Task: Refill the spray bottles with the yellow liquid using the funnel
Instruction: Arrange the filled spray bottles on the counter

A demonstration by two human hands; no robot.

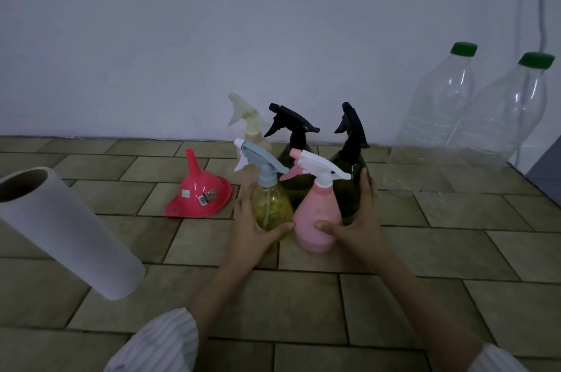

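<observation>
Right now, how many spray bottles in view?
5. Clear yellow-tinted bottle with grey-blue trigger front left; opaque pink bottle with white trigger front right; two dark green bottles with black triggers behind; pale translucent bottle rear left. None seem hidden.

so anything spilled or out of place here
No spill shows. The pink funnel sits upside down on the floor, spout up, and the paper roll leans tilted at left. The spray bottles stand upright.

No readable text anywhere; only a barcode sticker (207, 197) on the side of the red funnel (198, 192), print too small to make out
</observation>
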